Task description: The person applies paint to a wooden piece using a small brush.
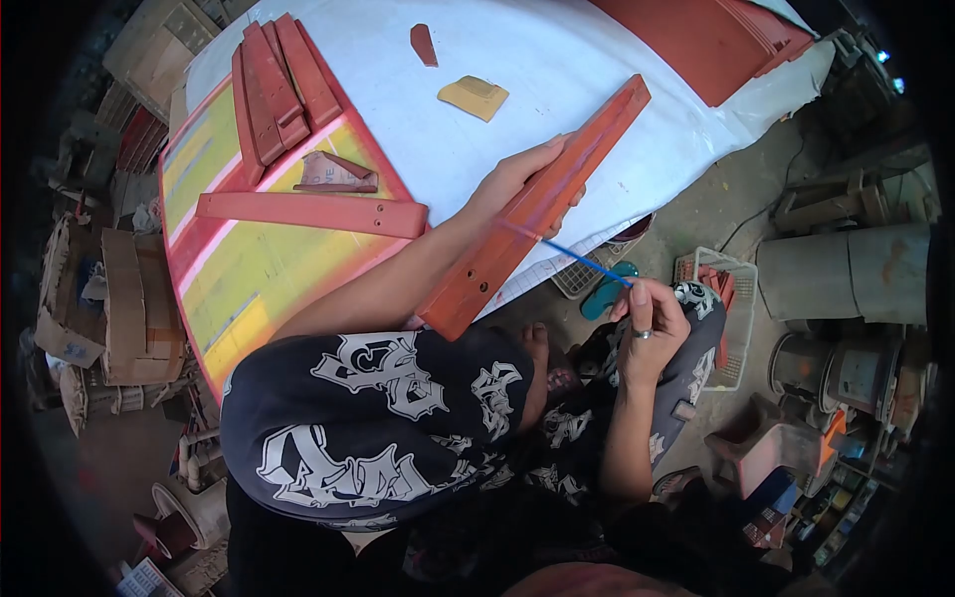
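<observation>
A long reddish-brown wooden piece (542,209) lies slantwise above my lap, two dark holes near its lower end. My left hand (517,177) is wrapped around it from the far side, near the middle. Between the thumb and fingers of my right hand (653,323) is a thin blue paintbrush (589,263). The brush tip meets the wood's upper face, where a faint purplish streak runs lengthwise. Beyond my left hand, a yellow-brown piece of sandpaper (474,98) and a small red-brown chip (424,45) rest on the white-covered table (398,95).
Several red wooden pieces (284,90) lie stacked on a yellow-and-red board (239,274), beside a single red piece (313,212) and a curled sandpaper scrap (336,172). A white crate (738,343) with red pieces stands on the floor at right. Cardboard (139,308) is at left.
</observation>
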`<act>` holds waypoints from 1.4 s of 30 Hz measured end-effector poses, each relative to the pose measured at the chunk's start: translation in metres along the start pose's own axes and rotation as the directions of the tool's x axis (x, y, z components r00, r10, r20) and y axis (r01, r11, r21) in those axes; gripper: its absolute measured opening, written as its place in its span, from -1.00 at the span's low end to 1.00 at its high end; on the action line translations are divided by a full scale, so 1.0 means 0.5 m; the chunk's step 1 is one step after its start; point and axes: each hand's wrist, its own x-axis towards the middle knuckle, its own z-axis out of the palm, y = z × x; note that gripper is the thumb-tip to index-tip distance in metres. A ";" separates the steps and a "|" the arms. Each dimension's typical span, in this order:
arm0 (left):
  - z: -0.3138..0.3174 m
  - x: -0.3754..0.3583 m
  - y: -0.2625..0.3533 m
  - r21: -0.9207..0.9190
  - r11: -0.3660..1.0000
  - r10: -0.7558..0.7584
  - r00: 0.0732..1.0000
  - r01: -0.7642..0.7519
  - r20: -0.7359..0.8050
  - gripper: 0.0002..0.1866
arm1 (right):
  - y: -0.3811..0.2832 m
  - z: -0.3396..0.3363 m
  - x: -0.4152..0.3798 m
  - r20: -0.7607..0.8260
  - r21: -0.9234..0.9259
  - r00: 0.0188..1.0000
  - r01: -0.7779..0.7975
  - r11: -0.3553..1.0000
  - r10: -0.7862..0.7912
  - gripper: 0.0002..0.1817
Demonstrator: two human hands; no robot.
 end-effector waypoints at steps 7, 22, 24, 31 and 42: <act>-0.004 -0.001 0.003 -0.030 0.999 -0.025 0.999 0.026 0.029 -0.53 | -0.003 -0.001 -0.007 0.058 -0.022 0.998 0.008 1.000 -0.006 -0.85; -0.009 0.005 -0.005 0.001 0.999 -0.048 0.999 0.048 -0.015 -0.54 | -0.013 0.006 -0.019 0.178 0.033 0.980 0.082 0.996 -0.086 -0.85; -0.007 0.005 -0.004 -0.006 0.999 -0.046 0.999 0.046 -0.004 -0.54 | -0.016 0.011 -0.023 0.202 -0.018 0.976 0.090 0.996 -0.084 -0.81; -0.005 0.003 -0.003 -0.015 0.999 -0.043 0.999 0.043 0.000 -0.53 | -0.033 0.023 -0.025 0.251 0.053 0.958 0.127 0.990 -0.136 -0.85; -0.014 0.009 -0.011 -0.069 0.997 -0.024 0.999 0.026 0.038 -0.52 | -0.015 0.016 -0.026 0.229 0.051 0.967 0.099 0.994 -0.108 -0.86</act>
